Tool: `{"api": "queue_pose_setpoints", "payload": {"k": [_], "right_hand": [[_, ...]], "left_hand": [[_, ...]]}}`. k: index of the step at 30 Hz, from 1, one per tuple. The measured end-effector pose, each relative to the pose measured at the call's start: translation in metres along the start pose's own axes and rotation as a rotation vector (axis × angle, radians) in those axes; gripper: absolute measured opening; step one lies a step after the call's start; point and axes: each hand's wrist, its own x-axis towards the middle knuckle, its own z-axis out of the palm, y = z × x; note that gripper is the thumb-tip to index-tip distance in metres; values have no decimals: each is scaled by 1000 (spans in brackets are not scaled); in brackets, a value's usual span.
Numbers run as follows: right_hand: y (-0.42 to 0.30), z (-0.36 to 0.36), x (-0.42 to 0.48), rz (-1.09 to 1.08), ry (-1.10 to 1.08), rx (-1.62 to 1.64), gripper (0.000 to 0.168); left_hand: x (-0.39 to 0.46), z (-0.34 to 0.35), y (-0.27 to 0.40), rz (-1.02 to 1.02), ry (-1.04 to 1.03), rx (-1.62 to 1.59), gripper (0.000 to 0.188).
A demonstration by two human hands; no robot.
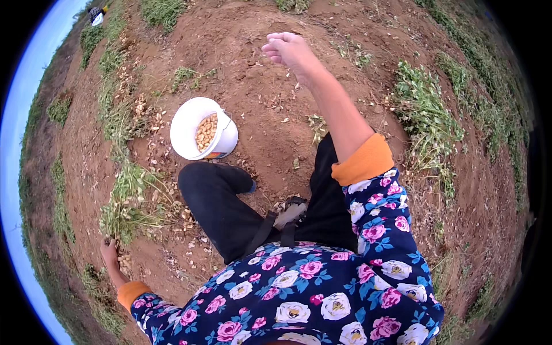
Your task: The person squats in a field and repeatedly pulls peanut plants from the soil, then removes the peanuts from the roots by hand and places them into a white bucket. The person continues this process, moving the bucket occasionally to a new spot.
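My right hand (286, 51) is held out over the bare soil, its fingers loosely bent and apart, with nothing visible in it. Far to the left, my left hand (110, 251) reaches down beside a pulled peanut plant (129, 211) with green leaves. Its fingertips are small and partly hidden, so whether they grip a stem is unclear. Several peanut pods (125, 261) lie by that wrist. A white plastic bucket (228, 134), tilted in the view, stands beyond my bent left knee. Unshelled peanuts (206, 133) are inside it, and a wire handle hangs at its side.
A row of uprooted plants (118, 125) with exposed pods (140, 108) runs along the left. Leafy plants (424, 112) lie in a heap on the right. Dry leaves and loose pods dot the reddish soil (276, 116). A person (95, 15) appears far off at upper left.
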Motion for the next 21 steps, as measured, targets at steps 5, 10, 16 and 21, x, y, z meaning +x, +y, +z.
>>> {"api": "queue_pose_setpoints", "payload": {"k": [5, 10, 16, 21], "right_hand": [[5, 16, 2, -21, -74, -20, 33], [16, 9, 5, 25, -100, -46, 32], [10, 7, 5, 32, -87, -67, 31], [11, 17, 2, 30, -160, -103, 32]], "left_hand": [[-33, 45, -4, -81, 149, 5, 58], [-32, 80, -15, -3, -166, 405, 54], [-26, -43, 66, -28, 260, 128, 49], [-35, 28, 7, -59, 193, 120, 45]]}}
